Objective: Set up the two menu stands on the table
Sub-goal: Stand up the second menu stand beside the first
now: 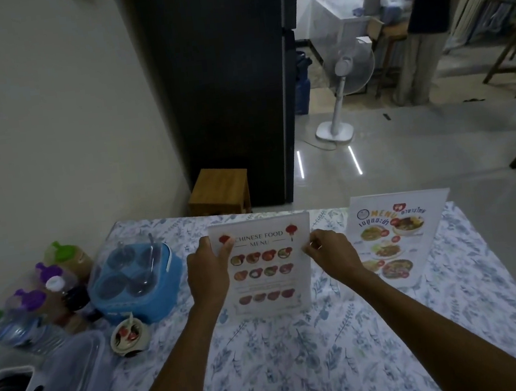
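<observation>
Table edge behind held stand

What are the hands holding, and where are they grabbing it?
Both hands hold the Chinese food menu stand by its upper side edges: the left hand on its left edge, the right hand on its right edge.

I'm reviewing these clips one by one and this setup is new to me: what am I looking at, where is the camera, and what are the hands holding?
There is no machine here. A person wears one wide-angle camera on the head, so you look forward and down along both bare arms. The left hand and right hand grip the side edges of an upright Chinese food menu stand on a floral tablecloth. A second Thai menu stand stands upright to its right, untouched. At left sit a blue condiment caddy, sauce bottles and a small bowl.
</observation>
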`<state>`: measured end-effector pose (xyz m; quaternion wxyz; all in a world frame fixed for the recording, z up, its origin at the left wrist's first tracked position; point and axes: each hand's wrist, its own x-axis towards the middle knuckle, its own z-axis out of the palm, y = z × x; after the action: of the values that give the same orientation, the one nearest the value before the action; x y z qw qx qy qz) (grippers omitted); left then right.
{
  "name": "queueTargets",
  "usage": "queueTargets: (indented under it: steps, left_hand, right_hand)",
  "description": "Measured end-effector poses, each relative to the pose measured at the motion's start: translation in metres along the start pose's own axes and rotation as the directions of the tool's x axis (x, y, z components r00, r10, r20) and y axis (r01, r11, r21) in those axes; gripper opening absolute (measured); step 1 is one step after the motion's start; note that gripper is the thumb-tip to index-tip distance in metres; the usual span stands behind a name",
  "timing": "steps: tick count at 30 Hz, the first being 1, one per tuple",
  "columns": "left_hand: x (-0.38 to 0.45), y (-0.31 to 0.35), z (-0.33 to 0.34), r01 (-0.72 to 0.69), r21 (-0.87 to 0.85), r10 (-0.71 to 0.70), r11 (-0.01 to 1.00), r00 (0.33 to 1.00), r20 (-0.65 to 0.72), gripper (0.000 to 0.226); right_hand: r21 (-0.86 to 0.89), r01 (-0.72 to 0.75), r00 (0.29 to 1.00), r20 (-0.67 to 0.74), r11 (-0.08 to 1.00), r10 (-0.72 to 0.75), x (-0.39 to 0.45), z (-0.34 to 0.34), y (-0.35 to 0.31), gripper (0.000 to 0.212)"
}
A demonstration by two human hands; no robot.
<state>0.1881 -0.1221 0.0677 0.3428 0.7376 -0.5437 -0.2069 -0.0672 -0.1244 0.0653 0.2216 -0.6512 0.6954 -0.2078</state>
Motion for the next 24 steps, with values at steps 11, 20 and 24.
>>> queueTargets:
  steps: [11, 20, 24]
  left_hand:
    - [0.000, 0.000, -0.001, 0.005, -0.022, -0.004, 1.000, 0.999, 0.052, 0.049]
    - [-0.022, 0.004, -0.019, -0.033, -0.022, 0.034, 0.999, 0.999, 0.026, 0.062]
    - [-0.043, 0.004, -0.025, -0.054, -0.053, 0.056, 0.997, 0.998, 0.036, 0.062]
  right_hand:
    - [-0.065, -0.011, 1.000, -0.002, 0.998, 0.011, -0.001, 0.003, 0.000, 0.019]
    - [0.021, -0.050, 0.998, -0.028, 0.999, 0.050, -0.032, -0.013, -0.001, 0.046]
    - [0.023, -0.056, 0.997, -0.056, 0.998, 0.057, -0.055, -0.020, 0.001, 0.045]
